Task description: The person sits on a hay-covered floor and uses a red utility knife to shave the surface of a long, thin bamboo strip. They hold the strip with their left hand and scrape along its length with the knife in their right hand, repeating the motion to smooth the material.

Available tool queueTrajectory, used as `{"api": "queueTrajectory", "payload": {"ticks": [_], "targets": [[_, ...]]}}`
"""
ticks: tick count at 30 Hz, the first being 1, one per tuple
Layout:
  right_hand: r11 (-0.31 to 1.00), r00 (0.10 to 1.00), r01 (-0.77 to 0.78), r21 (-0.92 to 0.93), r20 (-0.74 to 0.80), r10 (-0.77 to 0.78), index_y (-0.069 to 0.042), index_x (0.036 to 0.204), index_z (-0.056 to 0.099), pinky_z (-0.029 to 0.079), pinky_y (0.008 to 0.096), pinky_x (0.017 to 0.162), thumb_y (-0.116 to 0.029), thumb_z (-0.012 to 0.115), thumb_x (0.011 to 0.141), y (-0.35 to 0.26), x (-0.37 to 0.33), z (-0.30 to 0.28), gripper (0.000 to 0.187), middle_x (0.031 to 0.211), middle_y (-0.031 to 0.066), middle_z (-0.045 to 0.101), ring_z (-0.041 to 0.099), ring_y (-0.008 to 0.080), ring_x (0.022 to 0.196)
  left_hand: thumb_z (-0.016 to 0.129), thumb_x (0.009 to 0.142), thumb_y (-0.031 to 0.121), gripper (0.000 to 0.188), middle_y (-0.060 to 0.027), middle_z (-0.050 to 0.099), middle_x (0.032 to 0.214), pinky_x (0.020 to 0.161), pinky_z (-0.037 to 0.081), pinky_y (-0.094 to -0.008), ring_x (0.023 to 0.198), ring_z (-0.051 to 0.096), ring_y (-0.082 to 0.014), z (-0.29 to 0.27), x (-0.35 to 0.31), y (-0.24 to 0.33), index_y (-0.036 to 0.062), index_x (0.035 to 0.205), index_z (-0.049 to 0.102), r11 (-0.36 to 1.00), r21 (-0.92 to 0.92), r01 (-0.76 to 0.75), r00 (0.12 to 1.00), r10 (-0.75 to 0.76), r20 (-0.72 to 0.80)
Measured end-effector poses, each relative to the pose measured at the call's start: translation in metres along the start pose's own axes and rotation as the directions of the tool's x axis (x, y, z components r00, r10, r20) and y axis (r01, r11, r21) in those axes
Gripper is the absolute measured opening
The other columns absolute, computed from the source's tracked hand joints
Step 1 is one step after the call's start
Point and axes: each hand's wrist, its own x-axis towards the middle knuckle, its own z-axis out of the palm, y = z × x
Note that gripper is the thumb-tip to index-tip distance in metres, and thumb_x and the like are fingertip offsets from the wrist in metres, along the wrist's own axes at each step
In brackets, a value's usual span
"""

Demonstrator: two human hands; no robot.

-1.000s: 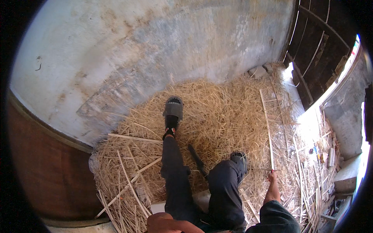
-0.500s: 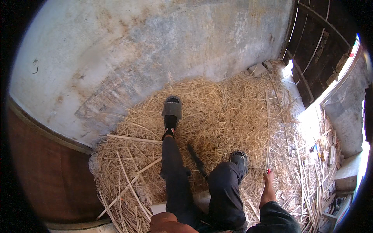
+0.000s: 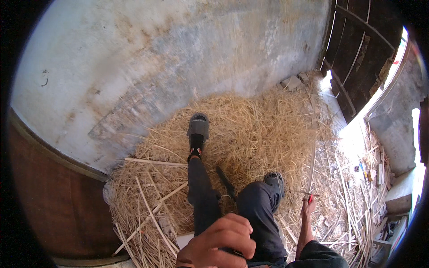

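My left hand [image 3: 225, 241] is raised in front of my legs at the lower middle, its fingers curled closed. What it holds, if anything, is hidden by the fingers. Out to the right, my right hand [image 3: 307, 207] is closed on a small red-handled thing [image 3: 310, 199]; a thin dark bar crosses it at the top. A long pale strip [image 3: 311, 165] rises from that spot toward the far wall, and whether the hand grips it too I cannot tell. Between my legs, a long dark blade-like thing [image 3: 226, 181] lies on the straw.
Loose straw and shavings [image 3: 250, 134] cover the floor up to a stained wall [image 3: 178, 53]. My sandalled feet [image 3: 198, 125] rest on them. Pale split sticks [image 3: 152, 210] lie at left. More strips [image 3: 348, 201] are at right, near a dark plank door [image 3: 357, 58]. A brown panel [image 3: 53, 192] stands at left.
My left hand has come up into view with curled fingers over my lap. My right hand has barely shifted, but the dark bar at its red-handled thing has moved slightly right.
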Motion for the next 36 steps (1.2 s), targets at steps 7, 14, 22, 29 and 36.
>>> {"api": "queueTrajectory", "payload": {"ticks": [7,14,22,29,36], "targets": [[0.965,0.957,0.248,0.086,-0.175,-0.230,-0.003,0.113,0.064,0.047,0.0460,0.080,-0.019,0.065,0.098,-0.096,-0.050,0.009,0.022,0.091,0.0208,0.063,0.059,0.0330,0.083,0.082,0.088,0.047,0.056,-0.0123,0.061,0.122,0.090,0.051,-0.0437,0.107,0.059,-0.0266,-0.045,-0.001,-0.038,0.0094,0.121,0.057,0.942,0.334,0.020,0.910,-0.155,0.384],[0.942,0.933,0.332,-0.047,-0.129,-0.335,-0.004,0.118,0.064,0.049,0.0495,0.079,-0.018,0.068,0.100,-0.112,-0.060,0.012,0.024,0.098,0.0231,0.068,0.066,0.0430,0.090,0.070,0.099,0.053,0.081,-0.0221,0.051,0.147,0.101,0.051,-0.0477,0.131,0.055,-0.0326,-0.033,-0.031,-0.148,0.0034,0.154,0.038,0.668,0.400,0.628,0.705,-0.705,0.071],[0.863,0.863,0.505,0.001,0.017,-0.505,-0.003,0.111,0.062,0.049,0.0469,0.078,-0.012,0.067,0.101,-0.137,-0.065,-0.003,0.015,0.096,0.0213,0.065,0.062,0.0412,0.088,0.069,0.099,0.054,0.103,-0.0252,0.022,0.170,0.119,0.041,-0.0540,0.157,0.027,-0.0360,-0.052,-0.021,-0.219,0.0045,0.167,0.009,0.598,0.163,0.784,0.581,-0.801,0.146],[0.847,0.846,0.532,0.000,-0.044,-0.532,-0.003,0.119,0.061,0.051,0.0480,0.088,-0.006,0.063,0.101,-0.142,-0.052,-0.019,0.018,0.111,0.0239,0.066,0.065,0.0455,0.105,0.066,0.105,0.032,0.049,-0.0228,0.064,0.139,0.113,0.051,-0.0506,0.134,0.061,-0.0362,-0.050,-0.012,-0.245,0.0022,0.142,0.054,0.694,-0.256,0.673,0.737,-0.657,0.156],[0.936,0.931,0.347,-0.063,-0.099,-0.352,-0.010,0.165,0.027,0.044,0.0518,0.112,-0.017,0.042,0.112,-0.128,-0.014,-0.041,0.056,0.159,0.0273,0.042,0.048,0.0461,0.141,0.065,0.105,0.014,0.018,-0.0166,0.075,0.111,0.092,0.065,-0.0477,0.107,0.074,-0.0289,-0.049,0.028,-0.215,0.0022,0.118,0.064,0.868,-0.196,0.457,0.838,-0.494,-0.231]]}}
